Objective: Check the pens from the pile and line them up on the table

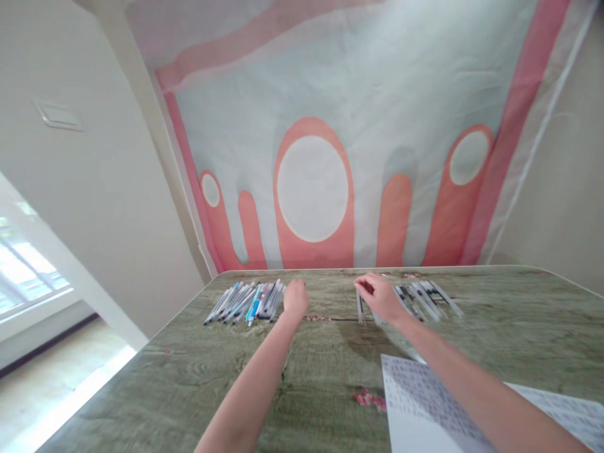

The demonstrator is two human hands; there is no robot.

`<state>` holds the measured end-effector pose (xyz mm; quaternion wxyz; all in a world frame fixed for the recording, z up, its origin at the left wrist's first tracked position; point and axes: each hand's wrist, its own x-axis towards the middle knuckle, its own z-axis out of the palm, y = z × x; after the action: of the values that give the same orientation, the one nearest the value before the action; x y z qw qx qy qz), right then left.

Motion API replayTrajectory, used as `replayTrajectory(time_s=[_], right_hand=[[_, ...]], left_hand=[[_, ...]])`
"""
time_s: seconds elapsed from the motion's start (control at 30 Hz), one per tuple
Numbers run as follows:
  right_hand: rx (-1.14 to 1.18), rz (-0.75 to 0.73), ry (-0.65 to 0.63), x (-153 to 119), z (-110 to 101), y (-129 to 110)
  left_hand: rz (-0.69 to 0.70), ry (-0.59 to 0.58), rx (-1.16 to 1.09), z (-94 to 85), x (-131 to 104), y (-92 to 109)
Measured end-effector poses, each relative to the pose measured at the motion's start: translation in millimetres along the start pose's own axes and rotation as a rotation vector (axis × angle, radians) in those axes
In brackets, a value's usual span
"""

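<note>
My left hand (295, 297) is curled beside the right end of a row of pens (236, 303) on the table. Its fingertips are hidden behind the back of the hand, so what it holds, if anything, does not show. Blue and white pens (256, 302) stand out among the clear and dark ones there. My right hand (379, 296) has thumb and forefinger pressed together just above the table; nothing can be made out in the pinch. A clear pen (359, 308) lies below those fingertips. Right of that hand is a second group of pens (425, 299), partly covered by it.
The wood-patterned table (189, 377) reaches to a wall hanging (425, 82) with pink shapes. Written sheets of paper (410, 402) lie at the front right, under my right forearm. To the left are a wall and a bright window (28, 264).
</note>
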<state>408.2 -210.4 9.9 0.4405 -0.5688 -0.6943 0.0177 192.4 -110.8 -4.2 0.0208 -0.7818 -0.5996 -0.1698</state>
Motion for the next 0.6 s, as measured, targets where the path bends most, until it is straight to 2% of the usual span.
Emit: replayTrajectory(time_s=[0.07,0.13,0.3,0.4,0.47,0.6], right_hand=[[0.022,-0.014,0.03,-14,12,-10],[0.057,-0.089,-0.02,-28,24,-21],[0.072,-0.293,-0.186,-51,40,-44],[0.079,-0.324,-0.218,-56,41,-47],[0.106,-0.287,-0.201,-57,42,-45],[0.236,-0.045,-0.04,-51,42,-35]], left_hand=[[-0.073,0.033,0.187,-9.7,-6,-22],[-0.109,0.042,0.291,-13.1,-12,-37],[-0.15,0.017,0.337,-6.7,-20,-52],[-0.186,-0.013,0.269,-5.1,-19,-49],[-0.182,-0.037,0.154,-6.5,-19,-41],[-0.011,-0.14,-0.295,-9.2,-25,-3]])
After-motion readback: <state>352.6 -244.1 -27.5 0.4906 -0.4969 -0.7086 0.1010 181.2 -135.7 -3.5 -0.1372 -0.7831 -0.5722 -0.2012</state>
